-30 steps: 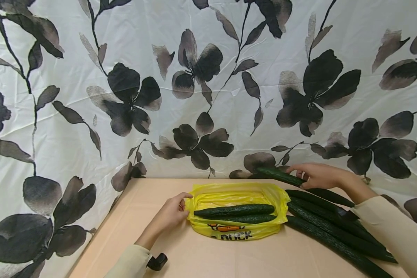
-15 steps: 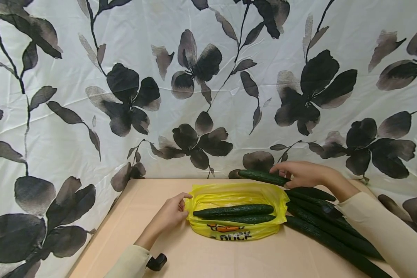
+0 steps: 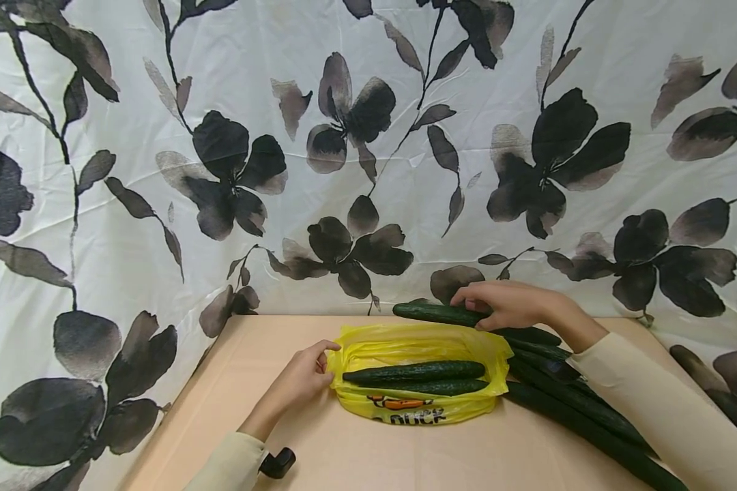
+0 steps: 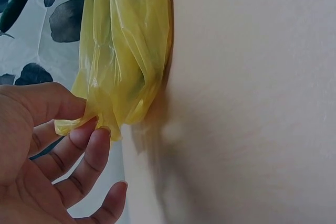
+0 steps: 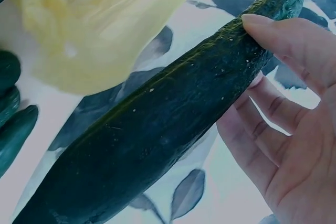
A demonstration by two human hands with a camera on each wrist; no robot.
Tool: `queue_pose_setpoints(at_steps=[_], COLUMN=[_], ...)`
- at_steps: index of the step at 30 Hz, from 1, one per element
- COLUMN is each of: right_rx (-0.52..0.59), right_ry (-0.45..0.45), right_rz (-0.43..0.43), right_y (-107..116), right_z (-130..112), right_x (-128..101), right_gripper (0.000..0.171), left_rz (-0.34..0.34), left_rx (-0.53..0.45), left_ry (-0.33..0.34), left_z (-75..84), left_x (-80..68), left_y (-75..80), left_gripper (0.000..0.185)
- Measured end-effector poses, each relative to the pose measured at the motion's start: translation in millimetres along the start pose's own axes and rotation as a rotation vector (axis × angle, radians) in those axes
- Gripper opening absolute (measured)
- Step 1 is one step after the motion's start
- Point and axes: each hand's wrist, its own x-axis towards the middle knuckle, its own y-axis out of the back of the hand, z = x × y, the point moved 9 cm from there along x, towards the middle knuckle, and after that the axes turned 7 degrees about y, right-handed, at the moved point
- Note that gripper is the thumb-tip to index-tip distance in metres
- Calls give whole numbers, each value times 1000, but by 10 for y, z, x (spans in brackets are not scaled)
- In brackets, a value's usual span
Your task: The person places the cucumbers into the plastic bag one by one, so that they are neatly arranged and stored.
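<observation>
Right hand (image 3: 508,305) grips a long dark green cucumber (image 3: 442,314) above the far rim of the crinkly yellow plastic bag (image 3: 420,409), whose left edge the left hand (image 3: 307,374) pinches, seemingly lightly, so the mouth might slip shut.

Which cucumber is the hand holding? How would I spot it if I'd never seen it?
Find the yellow bag on the tan table. Just behind its far rim, the right hand grips one long dark cucumber. Unlike the two inside the bag or the pile on the right, it's lifted in the air.
</observation>
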Motion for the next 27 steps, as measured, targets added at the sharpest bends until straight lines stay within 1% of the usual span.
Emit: queue_pose_setpoints(at_steps=[6, 13, 19, 27], right_rx=[-37, -46, -49, -45], right_ry=[78, 114, 165, 206], right_rz=[32, 22, 16, 16], right_y=[68, 58, 45, -20], right_z=[-115, -189, -281, -297], right_x=[127, 328, 491, 638], right_gripper=[50, 51, 50, 51], left_rz=[10, 18, 22, 28], left_rx=[-2, 6, 9, 16], left_ry=[7, 21, 27, 25], left_z=[21, 28, 30, 60], left_x=[28, 60, 95, 122], left_y=[-9, -27, -42, -60], left_gripper=[50, 50, 50, 49])
